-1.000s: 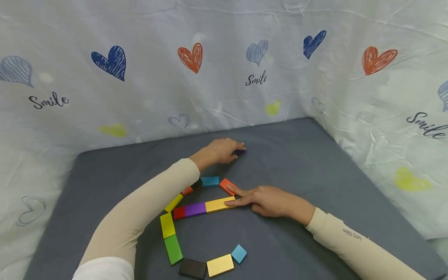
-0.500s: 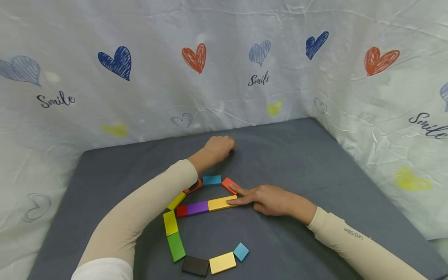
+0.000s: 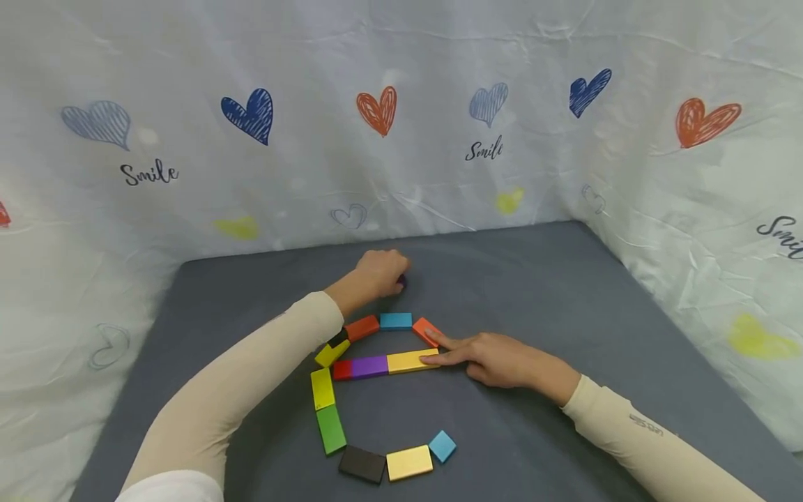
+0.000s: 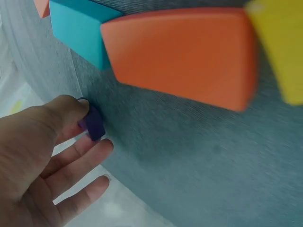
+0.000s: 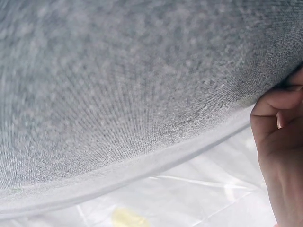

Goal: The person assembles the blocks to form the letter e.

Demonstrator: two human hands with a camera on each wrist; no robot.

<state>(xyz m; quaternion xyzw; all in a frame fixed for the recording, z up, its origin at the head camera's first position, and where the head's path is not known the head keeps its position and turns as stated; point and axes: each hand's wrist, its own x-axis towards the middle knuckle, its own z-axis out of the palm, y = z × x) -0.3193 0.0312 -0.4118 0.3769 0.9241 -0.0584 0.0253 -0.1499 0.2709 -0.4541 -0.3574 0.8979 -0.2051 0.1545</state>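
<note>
My left hand [image 3: 379,272] pinches a small purple block [image 4: 95,125] between thumb and fingers beyond the curve of coloured blocks. In the head view, that block is mostly hidden by the hand. My right hand [image 3: 498,359] lies at the right of the curve. Two of its fingers reach out straight: one touches a tilted orange-red block [image 3: 422,326], the other a light yellow block [image 3: 404,361]. A purple block [image 3: 369,367] and a red block [image 3: 341,370] continue that straight row leftward. Along the top are a blue block [image 3: 396,321] and an orange-red block [image 4: 180,56].
The curve runs on through yellow blocks [image 3: 323,389], a green block [image 3: 331,429], a black block [image 3: 362,464], a pale yellow block [image 3: 410,463] and a small blue block [image 3: 442,446]. All lie on a grey cloth surface [image 3: 533,293]. A white printed curtain [image 3: 426,174] rises behind.
My left hand has drawn back leftward, toward the top of the curve, with the purple block. The right hand keeps its place on the blocks. The head view has shifted slightly.
</note>
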